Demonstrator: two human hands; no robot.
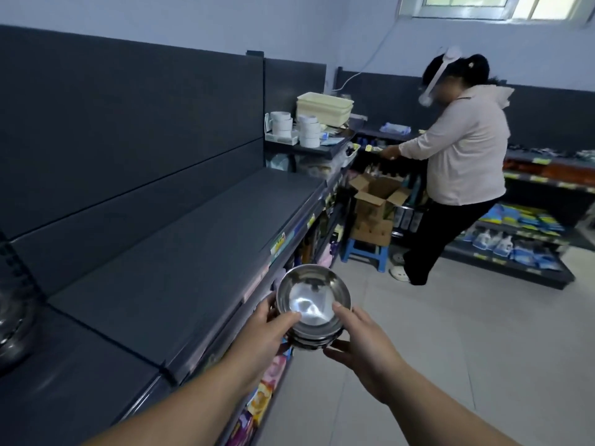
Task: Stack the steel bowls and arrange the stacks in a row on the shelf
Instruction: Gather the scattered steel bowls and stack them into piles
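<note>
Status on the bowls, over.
Left hand and right hand gripping stack of steel bowls. Stack in air beside shelf, not yet placed. Nothing between them.

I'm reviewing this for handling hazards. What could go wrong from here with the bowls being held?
1. The stack of steel bowls hangs over the tiled floor, beyond the shelf edge; a slip would likely drop it.
2. The left grip and right grip hold only its near rim and sides, so the smooth nested bowls might slide apart or tilt.
</note>
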